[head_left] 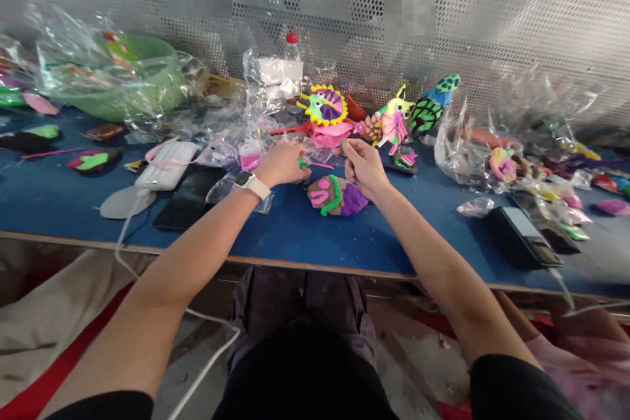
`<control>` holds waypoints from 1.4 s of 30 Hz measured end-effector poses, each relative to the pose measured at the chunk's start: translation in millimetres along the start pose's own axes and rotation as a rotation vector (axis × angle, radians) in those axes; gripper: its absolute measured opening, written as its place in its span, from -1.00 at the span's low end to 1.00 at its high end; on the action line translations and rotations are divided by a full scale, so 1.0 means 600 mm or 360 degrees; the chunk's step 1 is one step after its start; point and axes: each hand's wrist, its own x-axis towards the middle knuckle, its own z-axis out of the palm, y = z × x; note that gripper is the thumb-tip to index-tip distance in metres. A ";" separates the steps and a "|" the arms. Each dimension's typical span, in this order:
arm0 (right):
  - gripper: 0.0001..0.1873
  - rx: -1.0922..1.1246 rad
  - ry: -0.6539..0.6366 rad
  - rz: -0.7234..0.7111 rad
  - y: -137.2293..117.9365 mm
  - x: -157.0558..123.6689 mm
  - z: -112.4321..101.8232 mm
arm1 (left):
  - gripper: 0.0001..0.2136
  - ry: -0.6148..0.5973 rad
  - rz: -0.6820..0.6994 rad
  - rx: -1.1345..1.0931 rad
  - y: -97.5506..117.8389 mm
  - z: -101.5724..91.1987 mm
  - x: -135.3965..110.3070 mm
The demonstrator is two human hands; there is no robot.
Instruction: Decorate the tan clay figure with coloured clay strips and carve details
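My left hand (pixel 281 163), with a watch on its wrist, is closed on a lump of green modelling clay (pixel 302 163) that shows at its fingertips. Thumb and forefinger of my right hand (pixel 365 167) pinch a tiny bit of green clay, mostly hidden by the fingers. Just below and between both hands lies a stone (pixel 337 195) decorated with pink, green and purple clay, flat on the blue table (pixel 295 236). A thin purple strip (pixel 322 165) lies behind the stone, between the hands.
Behind my hands stand clay figures: a yellow-rimmed disc (pixel 323 105), a yellow-and-pink creature (pixel 395 119) and a blue-green turtle shape (pixel 433 105). At left are a power bank (pixel 166 164), a dark phone (pixel 191 197) and a green basket (pixel 132 95). A black device (pixel 524 236) lies right.
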 end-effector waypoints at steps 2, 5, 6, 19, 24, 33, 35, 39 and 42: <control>-0.71 -0.0009 -0.0016 0.0024 0.003 0.001 0.000 | -0.70 -0.0014 -0.0096 0.0042 -0.001 0.019 0.004; -0.72 -0.0024 -0.0046 0.0028 0.006 0.000 0.001 | -0.85 0.0115 -0.0103 -0.0062 -0.015 0.048 0.014; -0.72 -0.0032 -0.0054 0.0019 0.006 -0.001 0.002 | -0.85 0.0201 -0.0067 -0.0131 -0.020 0.054 0.017; -0.81 -0.0371 -0.0031 -0.0204 -0.008 -0.011 0.001 | -0.56 0.0624 0.0450 -0.0743 0.033 0.020 -0.002; -0.77 -0.0423 -0.0054 -0.0272 -0.010 -0.014 0.003 | -0.58 0.0615 0.0365 -0.0744 0.034 0.030 0.000; -0.67 -0.0488 -0.0131 -0.0278 -0.008 -0.011 -0.001 | -0.59 0.0424 0.0543 -0.0768 0.036 0.033 -0.005; -0.69 -0.0495 -0.0098 -0.0307 -0.005 -0.009 -0.002 | -0.53 0.0409 0.0547 -0.0789 0.034 0.038 -0.003; -0.72 -0.0607 -0.0164 -0.0382 0.000 -0.006 -0.002 | -0.58 0.0445 0.0459 -0.0793 0.031 0.044 0.000; -0.74 -0.0699 -0.0151 -0.0452 0.001 -0.005 -0.004 | -0.60 0.0407 0.0450 -0.0771 0.031 0.041 -0.001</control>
